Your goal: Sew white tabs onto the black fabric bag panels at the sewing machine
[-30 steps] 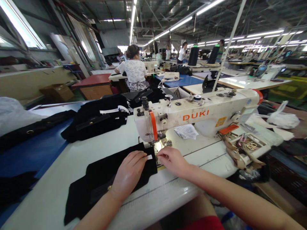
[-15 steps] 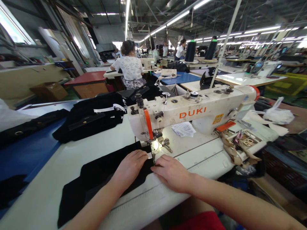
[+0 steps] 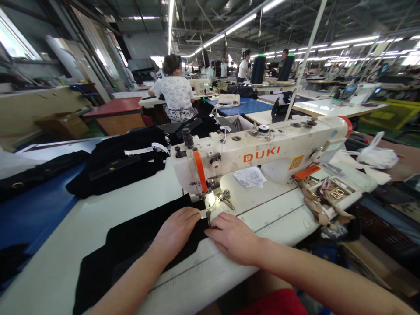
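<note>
A black fabric piece lies flat on the white sewing table, its right end by the needle of the sewing machine. My left hand rests on top of it, fingers bent together and pressed down on the cloth. At those fingertips a small white tag lies on the fabric. My right hand is closed at the fabric's right edge, thumb and forefinger pinching it just in front of the needle plate. The presser foot area is lit by the machine's lamp; the exact grip under my fingers is hidden.
Further black pieces with a white strip lie at the back left. White paper slips sit under the machine arm. To the right is a tray of metal buckles and beige straps. A co-worker sits ahead at another machine.
The whole view has shifted slightly to the left in the picture. Both hands and the black fabric keep nearly the same place beside the needle.
</note>
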